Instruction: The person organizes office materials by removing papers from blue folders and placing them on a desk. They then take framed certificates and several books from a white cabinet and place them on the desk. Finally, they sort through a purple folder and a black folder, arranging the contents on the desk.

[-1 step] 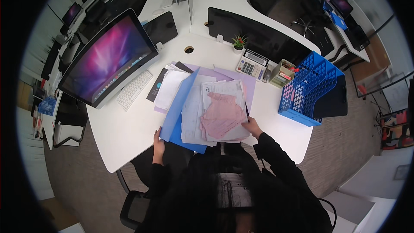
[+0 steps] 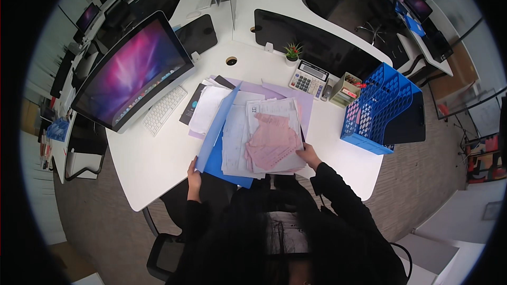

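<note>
My left hand (image 2: 194,179) grips the near left edge of a blue folder's (image 2: 217,126) raised cover, which stands tilted over the folder's flat blue back (image 2: 224,166). On that back lies a stack of white papers (image 2: 235,150), topped by a torn, crumpled pink sheet (image 2: 273,140). My right hand (image 2: 310,155) is closed at the near right edge of the stack, its thumb on top and the other fingers hidden below. A purple sheet or folder (image 2: 303,106) lies beneath everything. Loose white papers (image 2: 207,106) over a dark folder sit left of the raised cover.
A monitor (image 2: 134,74) and white keyboard (image 2: 165,110) stand to the left. Behind the stack are a potted plant (image 2: 292,55), a calculator (image 2: 308,80) and a pen holder (image 2: 346,91). A blue file rack (image 2: 369,140) is at the right. Dark panels (image 2: 317,45) edge the desk.
The folder's raised cover has swung slightly and looks narrower, with more of the blue back showing beside the papers. Both hands have stayed almost in place.
</note>
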Available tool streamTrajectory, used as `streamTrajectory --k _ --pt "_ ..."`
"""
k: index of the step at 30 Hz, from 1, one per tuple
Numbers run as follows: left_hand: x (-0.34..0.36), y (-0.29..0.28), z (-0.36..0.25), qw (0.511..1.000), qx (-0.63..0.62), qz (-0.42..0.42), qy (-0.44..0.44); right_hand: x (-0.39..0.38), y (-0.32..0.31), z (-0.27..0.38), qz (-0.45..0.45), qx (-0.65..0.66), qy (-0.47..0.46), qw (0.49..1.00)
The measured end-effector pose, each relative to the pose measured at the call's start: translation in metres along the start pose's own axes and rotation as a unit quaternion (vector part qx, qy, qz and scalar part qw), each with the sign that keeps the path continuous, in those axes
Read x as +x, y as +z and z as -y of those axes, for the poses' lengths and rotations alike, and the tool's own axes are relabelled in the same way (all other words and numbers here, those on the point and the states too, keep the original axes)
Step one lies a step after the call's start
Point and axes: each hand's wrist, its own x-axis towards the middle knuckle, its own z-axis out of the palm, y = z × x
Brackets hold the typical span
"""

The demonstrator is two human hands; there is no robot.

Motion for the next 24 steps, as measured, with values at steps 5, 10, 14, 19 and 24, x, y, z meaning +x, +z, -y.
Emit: streamTrajectory --k 5,10,14,19,24 --pt "0.003 0.003 0.008 0.905 -0.359 -0.101 -0.204 -0.001 0.000 -0.002 0.002 0.019 -0.004 1.000" --pt "0.013 0.012 0.024 0.892 -0.354 0.014 -0.281 -0.003 0.003 0.001 0.010 0.020 -0.001 1.000" --pt "0.017 0.010 0.034 0.868 -0.400 0.032 -0.294 -0.002 0.002 0.002 0.016 0.013 0.007 1.000" --pt "0.020 0.008 0.022 0.901 -0.364 -0.117 -0.203 -0.002 0.000 0.002 0.022 0.018 0.000 1.000" --pt "0.028 -0.029 0.023 0.886 -0.400 -0.208 -0.108 0.000 0.001 -0.003 0.021 0.053 -0.019 0.998"
